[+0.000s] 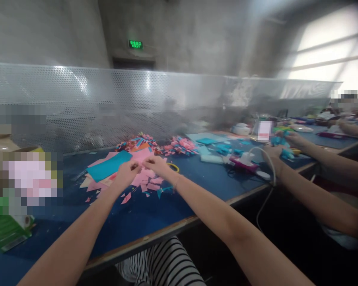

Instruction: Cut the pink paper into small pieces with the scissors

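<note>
Over a heap of cut pink paper (pixel 137 180), my left hand (pixel 129 173) and my right hand (pixel 157 166) are close together. Both have their fingertips pinched. What they pinch is too small and blurred to make out against the pink paper behind. A blue paper sheet (pixel 107 166) lies just left of my left hand, on top of other pink and cream sheets. Beyond my right wrist, yellow-handled scissors (pixel 173 167) are partly hidden. Small pink scraps and a blue paper scrap (pixel 163 192) are scattered on the near side.
Piles of pink-and-blue paper pieces (pixel 181 145) sit against a perforated metal divider (pixel 131 95). At right, a co-worker's hands (pixel 273 153) handle blue paper near a pink device (pixel 243 163) with a white cable (pixel 273 167). A green box (pixel 10 232) stands at left on the blue table (pixel 131 226).
</note>
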`<state>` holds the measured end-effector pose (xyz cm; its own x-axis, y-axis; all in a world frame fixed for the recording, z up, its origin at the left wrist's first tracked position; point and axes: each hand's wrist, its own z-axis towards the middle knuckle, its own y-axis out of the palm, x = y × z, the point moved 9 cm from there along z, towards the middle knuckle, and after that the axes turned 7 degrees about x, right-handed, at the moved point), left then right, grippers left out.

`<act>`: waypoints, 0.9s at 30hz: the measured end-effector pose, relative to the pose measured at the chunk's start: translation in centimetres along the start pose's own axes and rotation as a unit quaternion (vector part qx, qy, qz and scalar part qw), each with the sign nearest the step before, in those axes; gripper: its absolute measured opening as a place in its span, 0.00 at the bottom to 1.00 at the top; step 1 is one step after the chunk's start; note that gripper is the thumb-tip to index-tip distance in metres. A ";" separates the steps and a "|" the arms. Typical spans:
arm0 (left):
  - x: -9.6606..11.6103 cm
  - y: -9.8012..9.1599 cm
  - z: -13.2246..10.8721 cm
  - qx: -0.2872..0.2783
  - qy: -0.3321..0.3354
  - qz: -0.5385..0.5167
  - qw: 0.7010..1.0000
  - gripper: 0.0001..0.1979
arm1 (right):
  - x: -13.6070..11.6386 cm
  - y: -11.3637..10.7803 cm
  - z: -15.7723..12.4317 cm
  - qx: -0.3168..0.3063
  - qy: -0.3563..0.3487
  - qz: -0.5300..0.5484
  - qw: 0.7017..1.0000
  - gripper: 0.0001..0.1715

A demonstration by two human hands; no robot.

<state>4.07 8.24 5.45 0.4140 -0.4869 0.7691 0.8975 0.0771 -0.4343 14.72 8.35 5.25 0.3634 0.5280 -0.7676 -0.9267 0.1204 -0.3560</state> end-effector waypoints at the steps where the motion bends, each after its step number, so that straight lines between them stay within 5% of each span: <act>1: -0.2 -0.1 0.0 0.005 -0.016 -0.019 1.000 0.06 | 0.0 0.1 0.1 -0.006 -0.009 0.004 1.000 0.10; 7: -1.3 0.6 -0.7 0.007 -0.124 -0.185 0.975 0.06 | 0.3 0.1 0.3 -0.009 -0.016 0.038 0.999 0.08; 11: -2.8 2.5 -2.2 -0.035 -0.306 -0.370 0.876 0.05 | -1.2 -1.2 0.2 0.027 -0.071 0.036 0.996 0.06; 13: -3.0 2.9 -2.6 -0.043 -0.343 -0.402 0.848 0.03 | -2.0 -1.5 0.1 0.028 -0.111 0.040 0.993 0.05; 16: -2.9 2.7 -2.4 -0.031 -0.332 -0.416 0.846 0.04 | -2.3 -1.4 0.0 0.017 -0.138 0.040 0.990 0.04; 21: -2.9 1.7 -2.0 0.019 -0.301 -0.422 0.855 0.06 | -0.4 -0.9 0.2 0.018 -0.056 0.082 0.995 0.13; 27: -2.5 1.3 -1.9 0.030 -0.277 -0.432 0.858 0.08 | 0.2 0.1 0.1 -0.025 -0.019 0.144 0.989 0.09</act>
<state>3.92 7.89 2.10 -0.4164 0.1013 0.9035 0.9048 -0.0515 0.4228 14.70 8.51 5.15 0.0795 0.5654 -0.8210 -0.9850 -0.0820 -0.1518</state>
